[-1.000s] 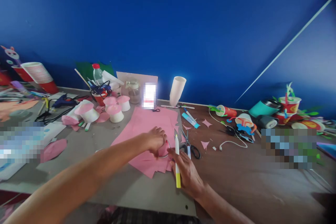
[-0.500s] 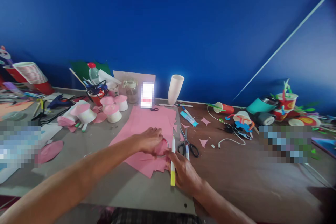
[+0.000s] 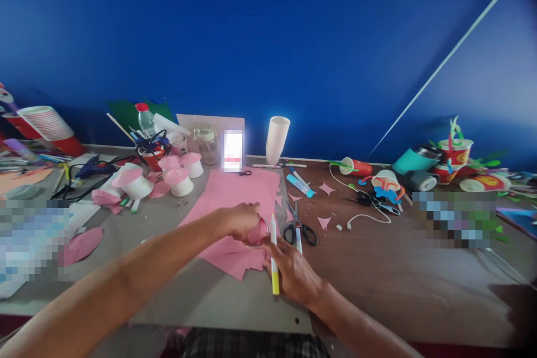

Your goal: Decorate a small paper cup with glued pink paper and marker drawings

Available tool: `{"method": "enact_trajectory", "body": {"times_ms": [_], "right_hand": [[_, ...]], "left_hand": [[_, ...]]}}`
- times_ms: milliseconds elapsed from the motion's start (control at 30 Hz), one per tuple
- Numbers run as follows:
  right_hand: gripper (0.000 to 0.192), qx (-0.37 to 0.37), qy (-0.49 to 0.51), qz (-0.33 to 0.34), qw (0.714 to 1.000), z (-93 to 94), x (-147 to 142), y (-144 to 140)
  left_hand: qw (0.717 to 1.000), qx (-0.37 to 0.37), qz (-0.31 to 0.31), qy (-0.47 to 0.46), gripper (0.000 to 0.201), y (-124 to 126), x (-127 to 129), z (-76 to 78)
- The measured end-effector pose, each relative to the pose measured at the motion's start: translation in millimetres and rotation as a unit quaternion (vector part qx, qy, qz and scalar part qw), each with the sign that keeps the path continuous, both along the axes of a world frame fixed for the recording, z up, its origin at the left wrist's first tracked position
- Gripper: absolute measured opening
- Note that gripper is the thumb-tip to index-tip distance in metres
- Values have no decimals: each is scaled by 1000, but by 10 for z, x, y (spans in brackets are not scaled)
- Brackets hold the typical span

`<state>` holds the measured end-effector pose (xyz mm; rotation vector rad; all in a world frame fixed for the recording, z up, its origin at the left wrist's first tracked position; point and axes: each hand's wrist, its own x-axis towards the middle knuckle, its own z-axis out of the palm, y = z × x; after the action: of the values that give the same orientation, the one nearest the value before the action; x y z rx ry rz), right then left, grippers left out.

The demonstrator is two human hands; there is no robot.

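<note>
A sheet of pink paper [image 3: 235,190] lies on the grey board, its right and lower edges cut jagged. On it my left hand [image 3: 244,222] curls its fingers over the edge of a thin pale ring [image 3: 265,225], with pink showing inside it. Close by on the right, my right hand [image 3: 293,268] grips a white marker with a yellow end [image 3: 274,268], held near upright. Its fingertips reach the ring's lower right edge and the paper there. Black-handled scissors [image 3: 300,233] lie right of the marker, on top of another pen.
White cups with pink paper tops [image 3: 178,182] stand at left. A lit phone [image 3: 233,150] and a stack of white cups [image 3: 277,140] are at the back. Pink scraps [image 3: 324,222], a glue stick [image 3: 300,185] and a white cable [image 3: 369,216] lie at right.
The view has shifted slightly. Both hands stay at the ring on the pink paper, and the marker remains in my right hand.
</note>
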<state>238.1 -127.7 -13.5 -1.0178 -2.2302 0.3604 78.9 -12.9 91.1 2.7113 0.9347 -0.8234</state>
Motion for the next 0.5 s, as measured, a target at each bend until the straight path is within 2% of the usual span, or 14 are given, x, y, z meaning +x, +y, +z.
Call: {"method": "enact_trajectory", "body": {"times_ms": [133,200,300,400,500], "right_hand": [[46,85,25,-6,996,204,58,-83],[40,83,29,-34,996,329,111,-168],[44,91,48,5,995,455,153,-297],[43,90,32,55,994,463,94,-361],[24,87,-18,68,994,399,-50,-332]], "left_hand": [[1000,1,6,10,51,15,46,-29],[1000,0,4,5,51,32,59,-52],[1000,-3,-11,-3,46,53,59,-80],[1000,-12,-15,-1,44,61,55,-98],[1000,-9,-12,-7,44,58,57,-120]]}}
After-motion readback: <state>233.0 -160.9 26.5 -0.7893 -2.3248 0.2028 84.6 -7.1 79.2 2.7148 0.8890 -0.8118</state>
